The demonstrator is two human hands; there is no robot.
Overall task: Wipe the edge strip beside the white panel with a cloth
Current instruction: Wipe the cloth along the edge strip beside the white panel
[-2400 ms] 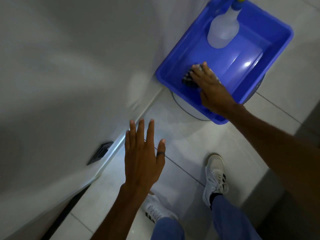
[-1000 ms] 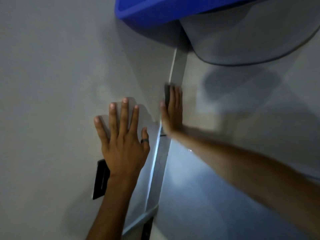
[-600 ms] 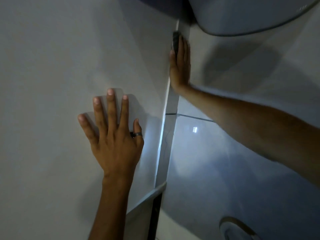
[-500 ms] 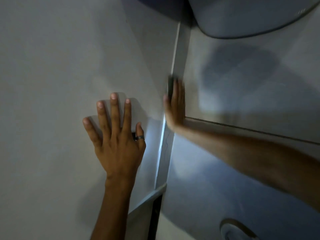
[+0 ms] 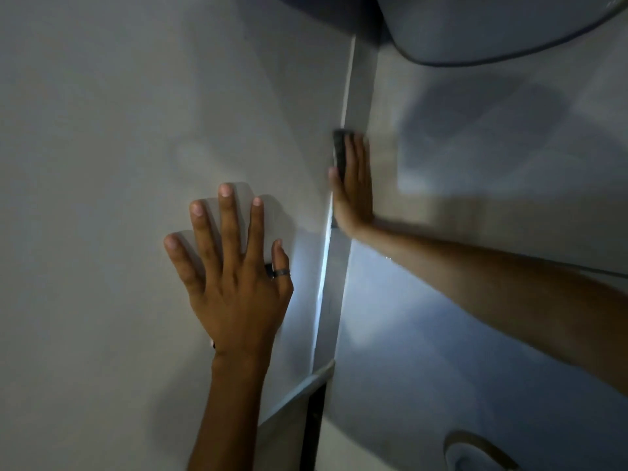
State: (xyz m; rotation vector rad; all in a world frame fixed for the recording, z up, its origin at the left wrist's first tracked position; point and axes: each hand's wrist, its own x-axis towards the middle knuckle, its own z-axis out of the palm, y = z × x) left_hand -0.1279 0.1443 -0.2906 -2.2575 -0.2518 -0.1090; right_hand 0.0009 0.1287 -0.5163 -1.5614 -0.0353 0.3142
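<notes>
Counts: 2 hands, 1 cloth, 1 white panel, 1 edge strip, 1 ring; 1 curved grey rim at top R, 1 round fitting at bottom R, partly cut off by frame.

L hand (image 5: 234, 283): flat on white panel (image 5: 102, 164), palm down, fingers spread apart, nothing under or in it. Sits near panel's R edge, approx mid-height. Ring (image 5: 282, 272) on thumb.

R hand (image 5: 351, 192): turned edge-on, fingers straight and together, pressed flat vs. edge strip (image 5: 331, 317) with cloth (image 5: 339, 153) between palm side and strip. No curl of fingers round cloth – pinned by flat pressure, not clenched. Hand + forearm blurred.

Cloth: dark, only a narrow bit visible, showing at fingertips and along the panel-side of R hand, above the thumb. Rest hidden behind hand. Pattern can't tell – too dark/blurred.

Strip: narrow, grey, runs top to bottom of view along panel's R edge, bright line of light at the join. Cloth contact in the strip's upper half, above the level of L hand's fingertips. Glossy tiled surface (image 5: 475, 351) to R of strip; R forearm crosses it from frame's R edge.

Hands near each other, not touching; panel edge lies between them.

Lower down, panel's bottom corner ends beside a dark gap (image 5: 314, 426).
</notes>
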